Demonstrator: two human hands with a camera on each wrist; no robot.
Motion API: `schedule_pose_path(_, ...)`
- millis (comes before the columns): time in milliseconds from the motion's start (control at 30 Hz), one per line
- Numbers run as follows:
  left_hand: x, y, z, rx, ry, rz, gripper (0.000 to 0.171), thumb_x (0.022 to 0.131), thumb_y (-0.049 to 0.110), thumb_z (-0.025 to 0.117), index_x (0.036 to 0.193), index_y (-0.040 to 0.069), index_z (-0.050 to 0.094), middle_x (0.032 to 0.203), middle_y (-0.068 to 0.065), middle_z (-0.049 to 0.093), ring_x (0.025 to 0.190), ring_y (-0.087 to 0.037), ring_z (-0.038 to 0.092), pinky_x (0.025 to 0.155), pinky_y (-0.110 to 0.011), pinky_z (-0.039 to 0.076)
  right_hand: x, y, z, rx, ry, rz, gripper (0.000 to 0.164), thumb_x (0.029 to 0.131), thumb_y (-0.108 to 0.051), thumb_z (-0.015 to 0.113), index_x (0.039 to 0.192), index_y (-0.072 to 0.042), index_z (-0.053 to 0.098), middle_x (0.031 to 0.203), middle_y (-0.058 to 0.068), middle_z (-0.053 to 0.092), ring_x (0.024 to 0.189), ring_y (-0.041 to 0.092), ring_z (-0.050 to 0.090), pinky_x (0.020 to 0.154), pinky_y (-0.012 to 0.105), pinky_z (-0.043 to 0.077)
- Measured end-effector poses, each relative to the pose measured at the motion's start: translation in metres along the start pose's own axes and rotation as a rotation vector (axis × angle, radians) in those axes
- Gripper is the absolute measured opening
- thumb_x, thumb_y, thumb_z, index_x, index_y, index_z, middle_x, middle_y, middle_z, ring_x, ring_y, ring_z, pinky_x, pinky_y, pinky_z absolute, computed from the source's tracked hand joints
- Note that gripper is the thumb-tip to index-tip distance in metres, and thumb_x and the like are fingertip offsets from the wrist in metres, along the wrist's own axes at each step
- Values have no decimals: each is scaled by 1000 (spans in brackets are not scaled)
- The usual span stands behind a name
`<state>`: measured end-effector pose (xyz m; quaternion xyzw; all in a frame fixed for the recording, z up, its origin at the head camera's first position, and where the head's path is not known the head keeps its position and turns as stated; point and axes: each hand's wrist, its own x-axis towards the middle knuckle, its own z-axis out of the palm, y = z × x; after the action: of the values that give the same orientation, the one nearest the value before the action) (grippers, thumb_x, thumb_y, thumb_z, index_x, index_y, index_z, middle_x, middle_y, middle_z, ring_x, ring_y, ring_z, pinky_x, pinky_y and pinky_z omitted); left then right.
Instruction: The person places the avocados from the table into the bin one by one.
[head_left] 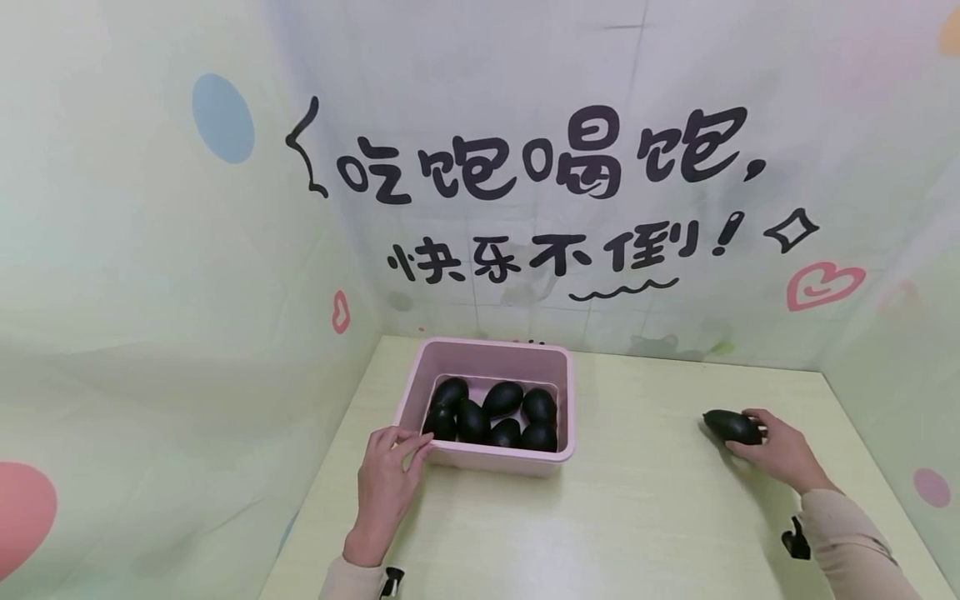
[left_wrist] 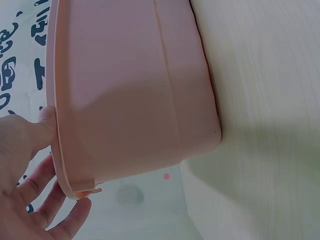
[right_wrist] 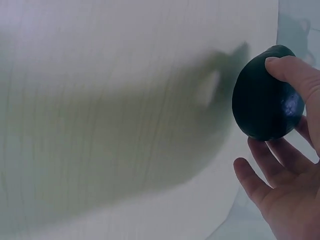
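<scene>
A pink plastic box (head_left: 491, 458) stands toward the back of the table with several smooth, dark green avocados (head_left: 503, 400) inside. My left hand (head_left: 386, 483) pinches the rim at its near left corner. In the left wrist view, the thumb (left_wrist: 47, 125) lies against the rim and the fingers (left_wrist: 75, 217) spread around the corner. Off to the right, my right hand (head_left: 780, 450) holds one avocado (head_left: 731, 427) between thumb and fingers. The right wrist view shows this avocado (right_wrist: 265, 97) gripped with the thumb on top and fingertips underneath, its shadow falling on the table.
The pale wood-grain table (head_left: 637, 517) meets fabric walls on the left, right and back. Black lettering and coloured shapes are printed on the back wall (head_left: 525, 75). Each sleeve has a small black device (head_left: 796, 539) at the wrist.
</scene>
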<state>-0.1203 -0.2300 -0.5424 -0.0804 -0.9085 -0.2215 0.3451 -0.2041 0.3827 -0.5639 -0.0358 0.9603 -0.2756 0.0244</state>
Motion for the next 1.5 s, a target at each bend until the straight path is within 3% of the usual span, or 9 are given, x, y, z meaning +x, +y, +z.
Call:
schedule_pose_path(167,0,0,0,0,-3,-5,19,79,16,94,97,14,87,94,-5,72,99,-35,65,69,-45,60,3,-11,-2,2,27,-46,69,91,-29,85,138,11,54,125,42,63,111,57,64,79,49,55)
schedule_pose_path(367,-1,-1,1,-6,-7,-14,20,78,15,95,97,14,87,93,-5,72,99,-34,65,69,-45,60,7,-29,-4,11,43,-91,67,89,-27,86,138,9,56,127,38,66,109,52,67,77,45,55)
schedule_pose_path(633,0,-1,2,-9,0,-16,20,78,16,95,97,14,87,93,-4,72,99,-34,65,71,-45,60,11,-57,-8,29,-14,-138,70,92,-32,85,143,6,55,134,34,64,116,53,66,84,55,58)
schedule_pose_path(933,-1,-2,2,-8,4,-18,20,78,16,95,96,15,88,93,-3,72,99,-34,65,70,-45,60,13,-90,-13,42,38,-235,64,89,-27,88,140,1,60,133,30,68,112,51,69,89,60,58)
schedule_pose_path(1500,-2,-2,3,-14,-6,-37,19,79,17,94,97,14,87,94,-4,72,100,-34,65,72,-46,60,12,-123,-17,41,77,-337,60,86,-23,90,136,-1,64,130,24,71,112,44,71,94,60,59)
